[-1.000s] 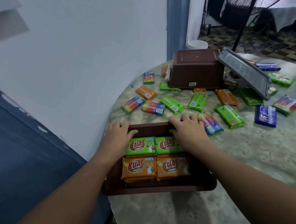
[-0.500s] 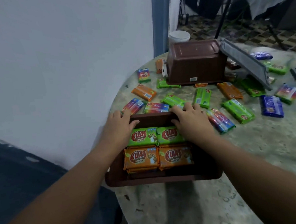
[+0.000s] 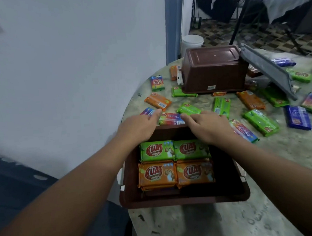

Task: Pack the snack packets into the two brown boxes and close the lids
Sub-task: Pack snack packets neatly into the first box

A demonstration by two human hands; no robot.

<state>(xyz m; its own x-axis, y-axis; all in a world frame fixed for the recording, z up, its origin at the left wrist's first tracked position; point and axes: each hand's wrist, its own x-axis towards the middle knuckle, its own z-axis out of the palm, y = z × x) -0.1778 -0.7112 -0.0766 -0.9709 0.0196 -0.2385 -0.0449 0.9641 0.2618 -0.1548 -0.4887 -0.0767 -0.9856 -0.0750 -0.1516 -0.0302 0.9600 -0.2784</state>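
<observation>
Marbled and round, the stone counter (image 3: pixel 264 166) carries an open brown plastic box (image 3: pixel 184 200) at its near left edge, holding green and orange Kuat packets (image 3: pixel 174 162); a second brown plastic box (image 3: pixel 214 70) sits upside down at the far edge. Left hand (image 3: pixel 135 128) and right hand (image 3: pixel 207 127), fingers extended and holding nothing, reach past the rim toward a rainbow-striped snack packet (image 3: pixel 170 118). Packing is underway; next they must pinch it and lay it inside.

Both bare forearms reach forward over the near brown box (image 3: pixel 184 198). The left hand (image 3: pixel 137 126) lies past its far rim, fingers extended and loose. The right hand (image 3: pixel 206 125) does likewise, fingers spread, holding nothing.
</observation>
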